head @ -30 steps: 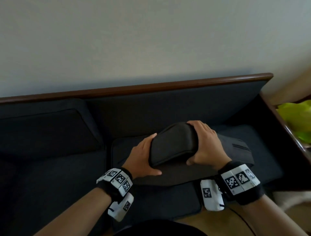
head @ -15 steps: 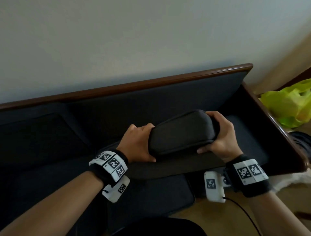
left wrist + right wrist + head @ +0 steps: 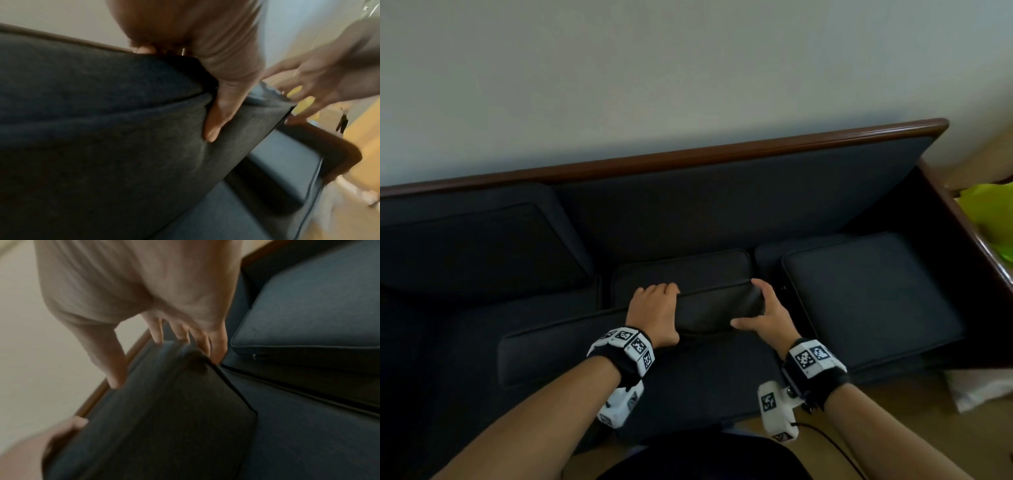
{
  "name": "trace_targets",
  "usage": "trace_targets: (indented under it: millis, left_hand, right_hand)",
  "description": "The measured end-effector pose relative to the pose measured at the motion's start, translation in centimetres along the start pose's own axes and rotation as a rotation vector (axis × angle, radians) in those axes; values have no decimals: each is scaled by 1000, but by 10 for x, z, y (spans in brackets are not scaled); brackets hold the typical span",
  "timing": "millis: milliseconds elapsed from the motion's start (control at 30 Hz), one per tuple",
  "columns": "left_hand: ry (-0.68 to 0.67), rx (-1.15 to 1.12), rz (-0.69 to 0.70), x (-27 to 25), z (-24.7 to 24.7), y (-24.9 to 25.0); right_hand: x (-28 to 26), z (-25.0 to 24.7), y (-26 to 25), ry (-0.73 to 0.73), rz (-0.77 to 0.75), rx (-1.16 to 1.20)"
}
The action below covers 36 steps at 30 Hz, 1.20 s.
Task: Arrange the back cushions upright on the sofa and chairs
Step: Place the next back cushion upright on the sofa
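Note:
A dark back cushion tilts over the middle seat of the navy sofa. My left hand curls over its top edge, thumb on the near face. My right hand grips the cushion's right corner, fingers over the edge and thumb on the front. A second back cushion stands upright against the backrest at the left. A third cushion lies flat on the right seat, also in the right wrist view.
The sofa's wooden top rail runs along a plain wall. A wooden armrest closes the right end, with a green plastic bag beyond it. Wood floor and a white object lie at the lower right.
The cushion, earlier lifted and bent between both hands, has come down and moved toward the backrest. My head has pulled back, bringing the flat cushion on the right seat into view.

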<state>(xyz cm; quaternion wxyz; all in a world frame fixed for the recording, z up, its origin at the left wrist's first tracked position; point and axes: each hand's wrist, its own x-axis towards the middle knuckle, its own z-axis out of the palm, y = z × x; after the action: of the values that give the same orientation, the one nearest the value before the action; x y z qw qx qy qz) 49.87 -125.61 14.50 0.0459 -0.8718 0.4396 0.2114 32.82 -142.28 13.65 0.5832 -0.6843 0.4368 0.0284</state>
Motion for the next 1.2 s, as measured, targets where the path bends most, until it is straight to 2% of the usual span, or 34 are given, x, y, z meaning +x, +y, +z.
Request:
trace_targets:
  millis: [133, 233, 300, 367, 533, 600, 667, 800, 900, 967, 1100, 1200]
  left_hand:
    - [35, -39, -30, -1, 7, -15]
    - [27, -189, -47, -11, 8, -46]
    - [38, -243, -109, -26, 12, -70]
    - [104, -240, -218, -45, 19, -96]
    - [318, -335, -595, -99, 45, -167]
    - [288, -423, -728, -116, 56, -186]
    - [229, -630, -841, -127, 62, -194]
    - [284, -1023, -925, -130, 66, -187]
    - [290, -1241, -1019, -126, 69, -188]
    - [267, -1357, -1074, -126, 76, -195]
    - [170, -1538, -1164, -127, 89, -209]
    - [96, -1552, -1193, -131, 94, -210]
  right_hand:
    - [4, 15, -8, 71, 82, 76]
    - [10, 23, -15, 106, 92, 70]
    - [16, 25, -21, 161, 115, 50]
    - [22, 24, -26, 205, 153, 25]
    - [23, 33, -25, 217, 290, 40]
    - [18, 40, -24, 247, 360, 64]
    - [14, 44, -23, 287, 423, 91]
    - [7, 45, -23, 313, 513, 158]
    - [20, 42, 1, 331, 588, 212]
    - [27, 39, 18, 350, 654, 228]
    - [5, 44, -1, 363, 693, 267]
    - [-5, 45, -2, 383, 713, 318]
